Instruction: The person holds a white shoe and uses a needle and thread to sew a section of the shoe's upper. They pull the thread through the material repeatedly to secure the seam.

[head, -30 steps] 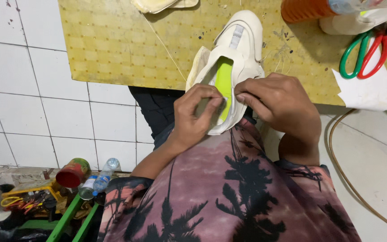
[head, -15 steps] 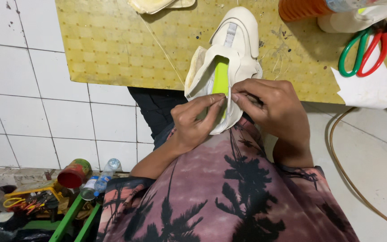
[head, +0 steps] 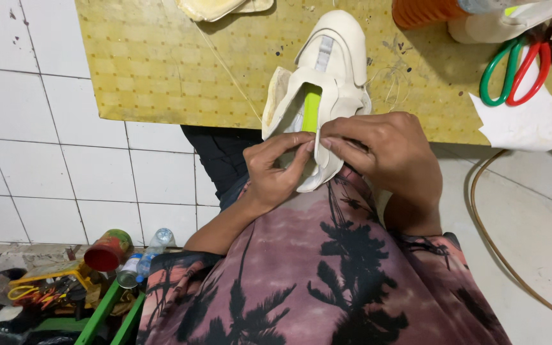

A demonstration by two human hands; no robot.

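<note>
- Here, the step in hand looked like hand work on the rear opening of a white shoe (head: 327, 83): both hands met at the collar, near the heel, and seemed to be pressing or folding its edge into place.
- The shoe lay heel toward the person, its toe resting on the yellow worktop (head: 161, 70) and its heel hanging past the worktop's near edge, against the person's patterned shirt (head: 327, 281).
- A lime-green strip (head: 312, 108) showed inside the opening, running lengthwise, just beyond the fingertips.
- The left hand (head: 273, 172) came up from below; its fingers (head: 289, 142) were pressed together with the thumb, pinching the pale collar edge on the left side of the opening.
- The right hand (head: 384, 150) came from the right, knuckles up; its fingers (head: 337, 137) were pressed together too, pinching the same edge, with the tips of both hands touching or nearly so.
- By my judgement, the next move called for a firm, even pinch moved along the collar, the shoe kept steady between worktop and lap so the edge would not spring back.
- Whether glue or thread was involved I could not tell; a thin thread (head: 225, 64) lay across the worktop toward the shoe.
- Scissors (head: 512, 67) with one green and one red handle lay on the worktop well to the right, beside a white paper scrap (head: 522, 121).
- An orange container (head: 423, 11) stood at the far right edge of the worktop.
</note>
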